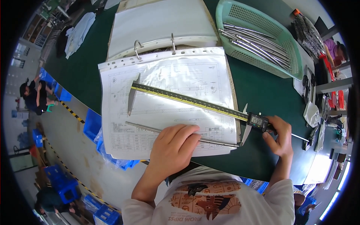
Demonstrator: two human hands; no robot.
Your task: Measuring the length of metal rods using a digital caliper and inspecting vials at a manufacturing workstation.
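One caliper, one rod, one binder

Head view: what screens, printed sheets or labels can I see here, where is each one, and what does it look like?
Caliper screen: small grey rectangular display on the dark slider of the yellow-scaled caliper, beside the right hand.
Drawing sheet: white page with thin line drawings in a clear sleeve of the open ring binder; the left hand rests on its lower edge, over a thin metal rod.

Middle stretch of thin metal rod hidden under left hand, caliper depth bar partly covered by right hand, small print on drawing sheet too fine to resolve, green basket cut by top edge, far bench clutter blurred.
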